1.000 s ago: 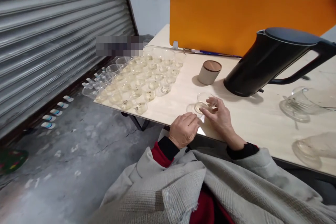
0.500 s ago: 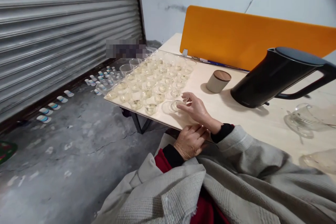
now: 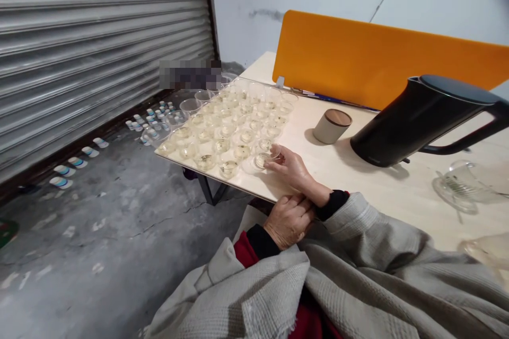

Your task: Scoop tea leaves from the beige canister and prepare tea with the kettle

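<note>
My right hand (image 3: pixel 292 167) reaches over the tabletop, thumb and fingers around the rim of a small clear plastic cup (image 3: pixel 261 161). That cup sits at the near right corner of a dense group of similar cups (image 3: pixel 228 168), with pale liquid and dark bits in them. Low at the table's front edge, my left hand (image 3: pixel 289 221) rests back side up, its fingers loosely bent and holding nothing I can see. Its fingertips are partly hidden beneath my right wrist.
A black kettle (image 3: pixel 397 122) and a grey canister with a wooden lid (image 3: pixel 332 126) stand on the table (image 3: pixel 294 140). An orange panel (image 3: pixel 358 58) rises behind them. At right lies a clear glass vessel (image 3: pixel 461 183). Small white-and-blue bottles (image 3: pixel 64 170) line the floor by the shutter (image 3: pixel 99 26).
My right hand has shifted slightly left and closed around the cup's rim. The cup has moved a little left, toward the others. My left hand stays about where it was.
</note>
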A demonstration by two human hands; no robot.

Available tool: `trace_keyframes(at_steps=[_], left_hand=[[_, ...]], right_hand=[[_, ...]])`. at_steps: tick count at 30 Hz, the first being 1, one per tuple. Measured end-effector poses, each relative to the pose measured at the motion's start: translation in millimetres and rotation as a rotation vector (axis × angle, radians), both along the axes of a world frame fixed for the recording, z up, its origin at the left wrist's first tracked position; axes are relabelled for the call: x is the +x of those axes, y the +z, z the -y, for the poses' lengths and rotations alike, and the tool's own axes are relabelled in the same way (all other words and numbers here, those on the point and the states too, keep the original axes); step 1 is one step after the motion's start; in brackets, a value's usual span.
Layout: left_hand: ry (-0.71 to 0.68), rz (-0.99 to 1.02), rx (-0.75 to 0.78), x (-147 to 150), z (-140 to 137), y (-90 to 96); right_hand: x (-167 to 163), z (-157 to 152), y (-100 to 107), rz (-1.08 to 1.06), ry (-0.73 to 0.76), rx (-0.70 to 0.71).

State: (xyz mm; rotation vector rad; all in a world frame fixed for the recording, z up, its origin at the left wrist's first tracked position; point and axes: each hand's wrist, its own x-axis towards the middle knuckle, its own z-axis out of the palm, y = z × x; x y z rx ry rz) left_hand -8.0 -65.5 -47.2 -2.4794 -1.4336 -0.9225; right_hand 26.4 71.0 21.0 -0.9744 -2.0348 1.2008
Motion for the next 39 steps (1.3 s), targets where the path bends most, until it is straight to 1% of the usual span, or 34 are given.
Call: trace_keyframes(at_steps=[5, 7, 9, 11, 13, 14, 16, 19, 20, 22, 23, 25, 28, 30, 32, 33, 35, 37, 38, 39], left_hand=[[0.01, -0.013, -0.016, -1, -1, 0.3], [0.011, -0.034, -0.032, -3, -1, 1.3], [0.012, -0.044, -0.036, -3, -1, 1.9], [0.017, -0.025, -0.013, -4, -1, 1.9], [0.034, 0.007, 0.027, -4, -1, 1.9], [0.04, 0.017, 0.042, -4, -1, 2.2], [0.045, 0.028, 0.076, -3, -2, 4.1], [0.064, 0.033, 0.11, 0, -3, 9.2], [0.073, 0.029, 0.118, 1, -3, 11.1], [0.097, 0.02, 0.137, 2, -4, 14.3], [0.108, 0.016, 0.148, 3, -4, 15.5], [0.121, 0.007, 0.172, 4, -5, 17.5], [0.116, -0.003, 0.189, 5, -5, 19.4], [0.113, -0.009, 0.192, 5, -6, 20.1], [0.114, -0.017, 0.203, 5, -6, 20.5], [0.115, -0.021, 0.212, 4, -6, 20.5], [0.115, -0.03, 0.228, 4, -7, 20.3], [0.115, -0.039, 0.238, 4, -7, 20.1], [0.114, -0.042, 0.244, 4, -7, 20.1], [0.114, -0.046, 0.248, 4, -8, 20.1]], right_hand=[[7, 0, 4, 0.084, 0.013, 0.066], [22, 3, 7, 0.1, -0.007, 0.13], [47, 5, 11, 0.118, -0.047, 0.225], [86, 6, 20, 0.166, -0.102, 0.316], [136, 3, 36, 0.237, -0.205, 0.379], [164, 0, 47, 0.28, -0.284, 0.402], [225, -7, 74, 0.399, -0.511, 0.459], [311, -21, 114, 0.694, -0.878, 0.497], [335, -26, 124, 0.812, -0.984, 0.474], [372, -37, 136, 0.965, -1.073, 0.43], [385, -42, 138, 1.0, -1.08, 0.399], [400, -51, 137, 1.014, -1.065, 0.355], [403, -56, 137, 1.009, -1.075, 0.312], [403, -51, 143, 1.033, -1.101, 0.301], [407, -38, 151, 1.065, -1.097, 0.327], [412, -29, 153, 1.081, -1.068, 0.343], [424, -8, 152, 1.106, -0.95, 0.343], [436, 12, 140, 1.086, -0.794, 0.311], [441, 21, 131, 1.024, -0.781, 0.329], [445, 29, 120, 0.93, -0.817, 0.376]])
